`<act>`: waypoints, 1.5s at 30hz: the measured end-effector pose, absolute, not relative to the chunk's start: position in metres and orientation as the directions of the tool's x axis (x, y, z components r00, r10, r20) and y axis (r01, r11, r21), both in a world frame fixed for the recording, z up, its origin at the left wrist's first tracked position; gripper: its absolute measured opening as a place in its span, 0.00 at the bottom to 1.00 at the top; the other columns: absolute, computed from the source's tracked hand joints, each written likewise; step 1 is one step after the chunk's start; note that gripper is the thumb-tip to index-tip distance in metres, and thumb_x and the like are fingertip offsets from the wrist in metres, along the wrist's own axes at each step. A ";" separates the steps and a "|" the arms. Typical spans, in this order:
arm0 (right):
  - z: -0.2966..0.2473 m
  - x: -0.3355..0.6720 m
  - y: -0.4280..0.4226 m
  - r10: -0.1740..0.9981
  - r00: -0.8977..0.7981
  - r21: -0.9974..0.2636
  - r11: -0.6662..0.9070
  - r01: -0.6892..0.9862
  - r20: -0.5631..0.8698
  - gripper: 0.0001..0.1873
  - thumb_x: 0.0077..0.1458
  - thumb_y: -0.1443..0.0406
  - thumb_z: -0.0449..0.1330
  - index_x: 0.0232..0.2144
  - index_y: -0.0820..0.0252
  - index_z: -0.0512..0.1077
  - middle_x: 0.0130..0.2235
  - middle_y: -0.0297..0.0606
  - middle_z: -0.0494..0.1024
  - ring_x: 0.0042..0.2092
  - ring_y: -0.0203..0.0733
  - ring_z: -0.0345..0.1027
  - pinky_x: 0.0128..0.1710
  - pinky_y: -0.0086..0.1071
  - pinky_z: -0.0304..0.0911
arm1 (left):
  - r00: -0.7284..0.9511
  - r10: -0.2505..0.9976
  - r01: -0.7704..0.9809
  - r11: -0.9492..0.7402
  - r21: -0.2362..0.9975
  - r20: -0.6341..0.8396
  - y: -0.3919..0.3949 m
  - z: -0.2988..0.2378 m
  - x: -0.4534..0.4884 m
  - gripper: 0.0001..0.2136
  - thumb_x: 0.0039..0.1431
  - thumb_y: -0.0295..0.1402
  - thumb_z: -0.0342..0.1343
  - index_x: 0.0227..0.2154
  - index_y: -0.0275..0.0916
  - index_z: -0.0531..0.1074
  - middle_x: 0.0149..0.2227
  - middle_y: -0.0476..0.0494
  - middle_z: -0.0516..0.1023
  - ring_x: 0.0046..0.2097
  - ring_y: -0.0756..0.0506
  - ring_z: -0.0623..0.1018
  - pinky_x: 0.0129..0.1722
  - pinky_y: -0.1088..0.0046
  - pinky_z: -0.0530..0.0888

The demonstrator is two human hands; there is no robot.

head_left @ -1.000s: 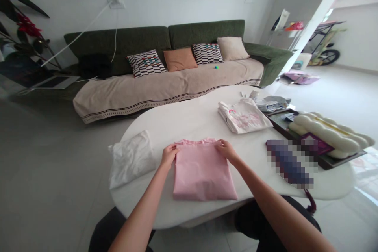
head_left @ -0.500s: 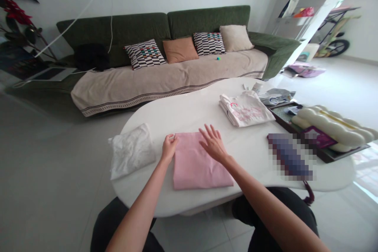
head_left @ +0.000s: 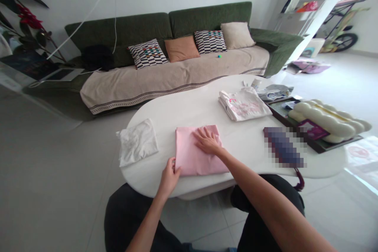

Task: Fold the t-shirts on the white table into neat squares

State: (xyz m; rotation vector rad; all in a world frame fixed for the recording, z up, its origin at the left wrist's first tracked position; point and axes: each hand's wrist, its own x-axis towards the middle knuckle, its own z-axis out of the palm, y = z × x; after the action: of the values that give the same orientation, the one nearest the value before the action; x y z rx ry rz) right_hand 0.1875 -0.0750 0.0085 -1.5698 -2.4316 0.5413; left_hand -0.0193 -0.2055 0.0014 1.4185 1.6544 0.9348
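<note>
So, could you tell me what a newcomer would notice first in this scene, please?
Probably the folded pink garment at the near edge of the white table, with the right hand flat on top and the left hand at its near-left corner. Next, the folded white printed shirt farther right, and the green sofa behind.

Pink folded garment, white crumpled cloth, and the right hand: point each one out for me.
pink folded garment (head_left: 189, 153), head view, on its bare left half.
white crumpled cloth (head_left: 137, 145), head view, on its middle.
right hand (head_left: 207, 141), head view, on the back of the hand, flat on the garment.
</note>
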 end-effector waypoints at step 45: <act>-0.001 0.275 -0.208 0.966 -0.007 -0.939 -0.249 0.239 -0.258 0.22 0.43 0.51 0.56 0.36 0.60 0.61 0.25 0.37 0.75 0.24 0.38 0.64 0.23 0.29 0.56 | 0.224 0.974 0.905 -0.222 0.363 0.036 -0.058 -0.008 0.103 0.21 0.60 0.45 0.35 0.57 0.61 0.48 0.64 0.56 0.42 0.63 0.38 0.44 0.57 0.47 0.40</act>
State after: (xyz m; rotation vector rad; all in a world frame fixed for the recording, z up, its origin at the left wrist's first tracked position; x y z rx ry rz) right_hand 0.2753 -0.2077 -0.0015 -1.5643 -1.2811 1.3066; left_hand 0.1030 -0.0577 -0.0083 2.2355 1.7668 0.3731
